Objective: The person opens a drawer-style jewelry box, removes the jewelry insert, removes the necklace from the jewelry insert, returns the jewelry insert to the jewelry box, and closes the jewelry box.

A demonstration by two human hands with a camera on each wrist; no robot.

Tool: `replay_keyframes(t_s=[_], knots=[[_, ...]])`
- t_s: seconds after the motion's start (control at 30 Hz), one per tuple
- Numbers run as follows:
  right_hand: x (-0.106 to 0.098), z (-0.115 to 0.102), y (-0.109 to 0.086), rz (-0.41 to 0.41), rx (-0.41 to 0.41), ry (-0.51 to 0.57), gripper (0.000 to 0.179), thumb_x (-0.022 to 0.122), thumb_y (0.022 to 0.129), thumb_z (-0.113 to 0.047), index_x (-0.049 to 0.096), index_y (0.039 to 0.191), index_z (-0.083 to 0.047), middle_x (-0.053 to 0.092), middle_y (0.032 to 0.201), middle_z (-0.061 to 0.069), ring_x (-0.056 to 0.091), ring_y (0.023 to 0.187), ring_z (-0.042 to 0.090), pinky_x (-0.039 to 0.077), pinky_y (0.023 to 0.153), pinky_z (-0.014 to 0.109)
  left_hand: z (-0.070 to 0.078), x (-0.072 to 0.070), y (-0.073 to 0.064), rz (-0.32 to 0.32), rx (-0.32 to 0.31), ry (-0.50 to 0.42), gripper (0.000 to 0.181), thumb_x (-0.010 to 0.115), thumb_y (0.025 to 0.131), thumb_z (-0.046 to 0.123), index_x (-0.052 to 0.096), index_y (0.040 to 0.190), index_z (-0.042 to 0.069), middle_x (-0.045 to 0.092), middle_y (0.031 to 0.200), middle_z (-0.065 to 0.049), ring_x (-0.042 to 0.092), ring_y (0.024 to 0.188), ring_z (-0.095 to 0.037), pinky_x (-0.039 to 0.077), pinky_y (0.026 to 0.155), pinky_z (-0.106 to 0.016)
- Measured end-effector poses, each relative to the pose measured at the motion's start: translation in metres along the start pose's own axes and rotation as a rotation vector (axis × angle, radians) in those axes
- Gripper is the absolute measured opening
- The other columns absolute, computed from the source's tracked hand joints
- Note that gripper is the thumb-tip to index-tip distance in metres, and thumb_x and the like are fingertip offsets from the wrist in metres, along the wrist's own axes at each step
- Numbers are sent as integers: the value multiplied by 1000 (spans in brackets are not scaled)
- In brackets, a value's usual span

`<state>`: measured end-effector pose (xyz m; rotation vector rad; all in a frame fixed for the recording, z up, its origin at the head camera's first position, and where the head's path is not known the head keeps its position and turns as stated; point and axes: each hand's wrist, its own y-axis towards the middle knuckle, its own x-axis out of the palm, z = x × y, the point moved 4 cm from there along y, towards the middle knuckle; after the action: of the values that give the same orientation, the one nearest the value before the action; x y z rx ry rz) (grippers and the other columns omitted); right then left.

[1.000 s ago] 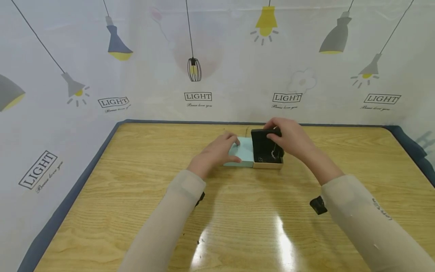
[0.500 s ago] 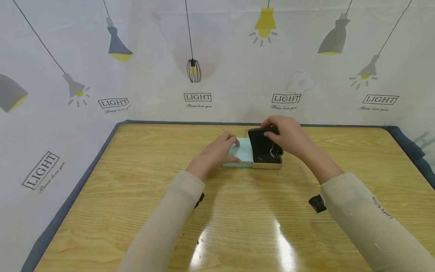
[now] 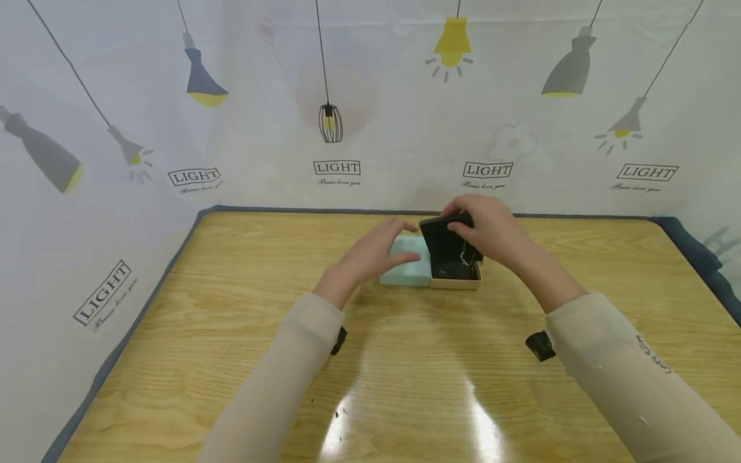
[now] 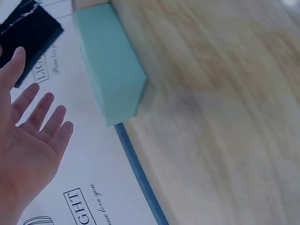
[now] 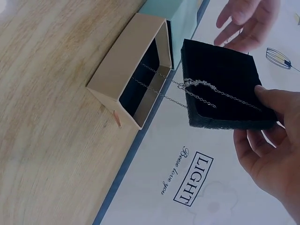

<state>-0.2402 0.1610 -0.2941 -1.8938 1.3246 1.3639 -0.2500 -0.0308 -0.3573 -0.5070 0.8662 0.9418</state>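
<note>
My right hand (image 3: pixel 489 228) pinches a black foam pad (image 5: pixel 225 70) between thumb and fingers. The pad is tilted over the open beige box drawer (image 5: pixel 129 61). A thin silver chain (image 5: pixel 199 83) with a sparkling section lies across the pad. Its strands hang from the pad's edge down into the drawer, in the right wrist view. Joined to the drawer's left end is a mint-green box sleeve (image 3: pixel 408 260). My left hand (image 3: pixel 370 254) hovers over that sleeve, fingers extended and holding nothing. The left wrist view shows its open palm near the sleeve's end.
The box rests on a wood-grain table (image 3: pixel 278 379) near its far edge. Behind stands a white curtain (image 3: pixel 399 128) printed with lamps. A black strap piece (image 3: pixel 541 346) shows at the right wrist, and small dark specks dot the front of the table.
My left hand has come up off the mint-green sleeve and its fingers have spread. The right hand has shifted slightly up and left, tilting the black foam pad further.
</note>
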Motion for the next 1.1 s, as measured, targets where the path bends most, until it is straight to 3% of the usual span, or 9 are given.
replay_keyframes(t_s=[0.37,0.57,0.73,1.1], knots=[[-5,-8,0,-11,-18,-13,20,64,97,-9,68,116,-5,68,120,17,63,113,35,52,95,53,16,-14,-2,53,-20,-109,54,63,98,37,45,145,17,47,150,-3,46,139,-23,41,117,-39],[-6,-11,0,-17,-38,-30,19,64,97,-10,70,115,-8,68,117,14,63,110,33,53,93,51,25,-17,-3,75,40,-139,50,64,97,33,49,142,15,52,147,-3,48,139,-22,41,117,-39],[-5,-13,-1,-12,-71,-32,19,66,96,-9,71,114,-8,68,115,13,64,107,31,54,90,49,31,-16,-3,69,76,-168,43,64,98,26,52,137,13,58,142,-3,53,135,-19,42,116,-35],[-6,-19,-2,-31,-94,-40,24,68,94,-7,67,117,-7,70,116,12,65,110,31,55,92,48,35,-11,-5,60,84,-280,36,61,100,16,54,135,9,61,139,-7,57,131,-19,46,112,-32]])
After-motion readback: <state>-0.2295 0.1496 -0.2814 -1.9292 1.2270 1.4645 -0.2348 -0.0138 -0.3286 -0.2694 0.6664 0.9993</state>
